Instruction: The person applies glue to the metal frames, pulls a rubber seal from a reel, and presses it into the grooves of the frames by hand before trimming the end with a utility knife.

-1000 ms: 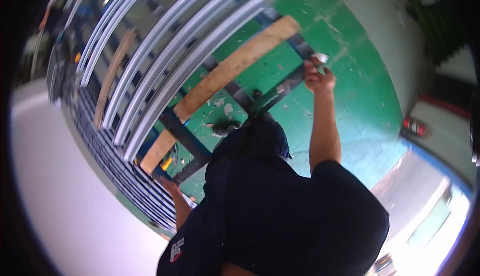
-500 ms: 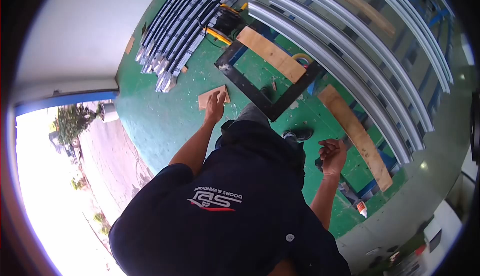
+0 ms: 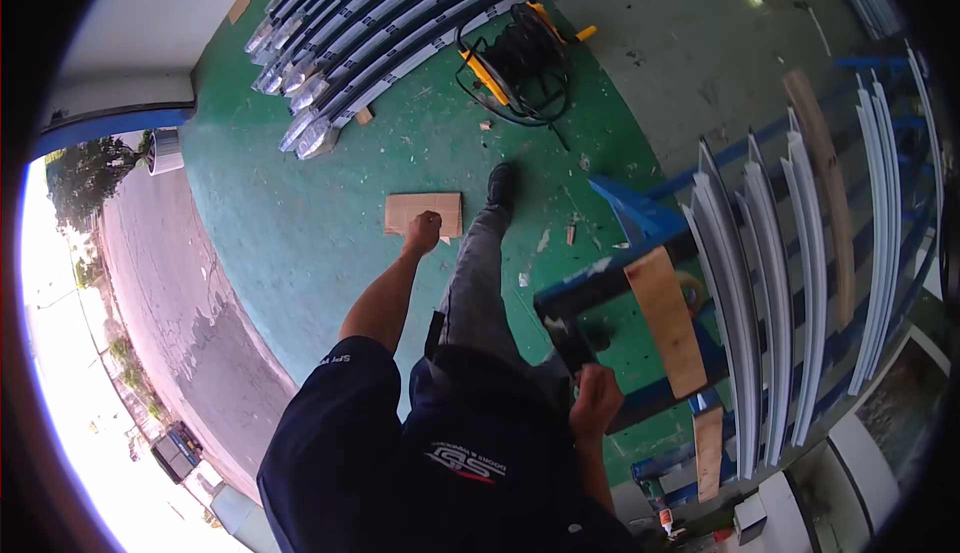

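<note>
My left hand (image 3: 424,233) hangs with curled fingers over a flat piece of brown cardboard (image 3: 400,212) on the green floor; nothing shows in it. On the right, my right hand (image 3: 597,400) is closed beside the dark metal frame (image 3: 568,341) of a stand, with no object visible in it. From this view I cannot tell whether that hand touches the frame. A wooden board (image 3: 666,323) lies across the stand, and a roll of tape (image 3: 691,292) is partly hidden behind it.
Grey metal profiles (image 3: 731,303) rest on blue racks at the right. A black cable reel (image 3: 520,61) with yellow parts stands ahead. Wrapped profiles (image 3: 385,28) lie at the upper left. One foot (image 3: 503,185) is forward; a potted plant (image 3: 95,178) is outside the doorway.
The view has turned and shifted, so the stand and profiles now appear farther right. My left hand's spread fingers have curled; my right hand has come closer to my body and closed more.
</note>
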{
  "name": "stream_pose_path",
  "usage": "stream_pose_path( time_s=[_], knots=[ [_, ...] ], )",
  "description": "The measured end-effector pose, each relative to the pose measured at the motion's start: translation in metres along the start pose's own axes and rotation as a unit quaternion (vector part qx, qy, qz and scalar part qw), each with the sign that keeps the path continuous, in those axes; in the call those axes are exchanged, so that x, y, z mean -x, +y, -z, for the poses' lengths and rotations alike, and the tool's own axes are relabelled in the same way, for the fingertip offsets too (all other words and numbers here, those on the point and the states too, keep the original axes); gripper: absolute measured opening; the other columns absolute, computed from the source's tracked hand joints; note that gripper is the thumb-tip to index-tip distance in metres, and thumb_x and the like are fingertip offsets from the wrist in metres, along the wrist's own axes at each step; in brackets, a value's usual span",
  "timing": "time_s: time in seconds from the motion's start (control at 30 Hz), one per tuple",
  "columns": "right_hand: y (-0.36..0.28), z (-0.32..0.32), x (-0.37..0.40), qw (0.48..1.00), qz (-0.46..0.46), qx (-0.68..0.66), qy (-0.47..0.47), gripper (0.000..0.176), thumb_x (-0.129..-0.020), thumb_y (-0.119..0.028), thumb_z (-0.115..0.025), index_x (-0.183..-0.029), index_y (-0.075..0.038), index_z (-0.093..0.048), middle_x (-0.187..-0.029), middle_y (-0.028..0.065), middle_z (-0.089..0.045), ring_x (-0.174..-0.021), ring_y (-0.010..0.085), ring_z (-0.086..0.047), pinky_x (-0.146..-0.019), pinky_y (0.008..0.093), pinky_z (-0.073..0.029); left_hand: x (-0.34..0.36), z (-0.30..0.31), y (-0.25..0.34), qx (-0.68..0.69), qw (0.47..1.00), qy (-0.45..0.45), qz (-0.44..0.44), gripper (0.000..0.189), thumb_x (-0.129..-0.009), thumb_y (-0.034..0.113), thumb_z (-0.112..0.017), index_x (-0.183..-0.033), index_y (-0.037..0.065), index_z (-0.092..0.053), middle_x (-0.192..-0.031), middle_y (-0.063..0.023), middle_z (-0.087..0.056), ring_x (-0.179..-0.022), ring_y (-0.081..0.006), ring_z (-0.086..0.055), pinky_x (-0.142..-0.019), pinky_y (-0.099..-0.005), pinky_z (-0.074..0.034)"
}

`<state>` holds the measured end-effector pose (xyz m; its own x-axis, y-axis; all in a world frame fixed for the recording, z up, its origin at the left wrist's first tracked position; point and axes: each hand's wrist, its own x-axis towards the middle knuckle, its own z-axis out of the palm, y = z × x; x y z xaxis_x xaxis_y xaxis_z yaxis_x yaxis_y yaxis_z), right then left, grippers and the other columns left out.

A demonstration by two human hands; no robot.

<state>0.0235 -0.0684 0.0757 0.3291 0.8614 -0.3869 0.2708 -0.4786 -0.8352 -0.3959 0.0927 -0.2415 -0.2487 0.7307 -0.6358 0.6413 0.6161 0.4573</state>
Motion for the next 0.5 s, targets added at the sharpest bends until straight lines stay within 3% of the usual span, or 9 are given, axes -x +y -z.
stream_pose_path(
  time_s=[0.07, 0.13, 0.2, 0.27, 0.37, 0.47, 0.5],
  knots=[
    [-0.006, -0.042, -0.005, 0.987, -0.060, 0.121, 0.083, 0.025, -0.103, -0.020, -0.057, -0.094, 0.003, -0.061, -0.084, 0.0123, -0.064, -0.074, 0.0228, -0.063, -0.063, 0.0351, -0.048, -0.117, 0.017, 0.042, -0.122, 0.985, 0.009, -0.125, 0.036, -0.095, 0.028, -0.054, -0.118, 0.004, -0.068, -0.117, -0.0270, -0.069, -0.113, -0.0468, -0.063, -0.096, -0.0531, -0.052],
    [-0.020, -0.061, -0.012, 0.948, -0.096, 0.286, 0.102, 0.029, -0.104, -0.023, -0.056, -0.097, 0.005, -0.059, -0.084, 0.0156, -0.060, -0.078, 0.0280, -0.063, -0.066, 0.0395, -0.048, -0.207, 0.034, 0.101, -0.070, 0.990, 0.054, -0.108, 0.039, -0.091, 0.026, -0.059, -0.122, 0.003, -0.065, -0.121, -0.0265, -0.067, -0.115, -0.0460, -0.063, -0.098, -0.0521, -0.051],
    [-0.024, -0.073, -0.018, 0.942, -0.132, 0.284, 0.123, 0.030, -0.105, -0.023, -0.053, -0.098, 0.006, -0.057, -0.085, 0.0185, -0.060, -0.079, 0.0307, -0.063, -0.067, 0.0417, -0.048, -0.294, 0.040, 0.138, -0.070, 0.982, 0.107, -0.137, 0.057, -0.085, 0.021, -0.066, -0.139, 0.005, -0.054, -0.137, -0.0233, -0.060, -0.128, -0.0406, -0.057, -0.109, -0.0469, -0.045],
    [-0.027, -0.082, -0.025, 0.936, -0.174, 0.269, 0.148, 0.031, -0.107, -0.023, -0.050, -0.099, 0.007, -0.055, -0.087, 0.0212, -0.061, -0.080, 0.0336, -0.062, -0.069, 0.0438, -0.047, -0.342, 0.042, 0.183, -0.061, 0.981, 0.161, -0.085, 0.063, -0.086, 0.020, -0.067, -0.146, 0.010, -0.049, -0.141, -0.0225, -0.058, -0.132, -0.0392, -0.055, -0.112, -0.0493, -0.042],
    [-0.031, -0.093, -0.037, 0.916, -0.237, 0.266, 0.182, 0.034, -0.108, -0.024, -0.046, -0.097, 0.007, -0.054, -0.088, 0.0230, -0.061, -0.080, 0.0355, -0.062, -0.070, 0.0459, -0.047, -0.403, 0.017, 0.200, -0.092, 0.985, 0.137, -0.045, 0.055, -0.090, 0.028, -0.064, -0.142, 0.013, -0.055, -0.139, -0.0193, -0.061, -0.133, -0.0385, -0.054, -0.115, -0.0528, -0.039],
    [-0.026, -0.085, -0.033, 0.890, -0.263, 0.326, 0.180, 0.038, -0.107, -0.027, -0.047, -0.093, 0.007, -0.055, -0.085, 0.0213, -0.062, -0.078, 0.0324, -0.062, -0.068, 0.0460, -0.047, -0.391, 0.026, 0.230, -0.070, 0.996, -0.047, 0.025, 0.047, -0.095, 0.037, -0.058, -0.135, 0.014, -0.063, -0.138, -0.0161, -0.063, -0.134, -0.0382, -0.054, -0.116, -0.0550, -0.037],
    [-0.024, -0.083, -0.033, 0.890, -0.264, 0.329, 0.174, 0.038, -0.107, -0.027, -0.048, -0.093, 0.007, -0.055, -0.084, 0.0211, -0.062, -0.077, 0.0321, -0.062, -0.068, 0.0461, -0.047, -0.391, 0.010, 0.217, -0.064, 0.998, -0.011, -0.023, 0.044, -0.097, 0.043, -0.052, -0.122, 0.012, -0.071, -0.122, -0.0120, -0.072, -0.125, -0.0383, -0.061, -0.112, -0.0527, -0.042]
  ],
)
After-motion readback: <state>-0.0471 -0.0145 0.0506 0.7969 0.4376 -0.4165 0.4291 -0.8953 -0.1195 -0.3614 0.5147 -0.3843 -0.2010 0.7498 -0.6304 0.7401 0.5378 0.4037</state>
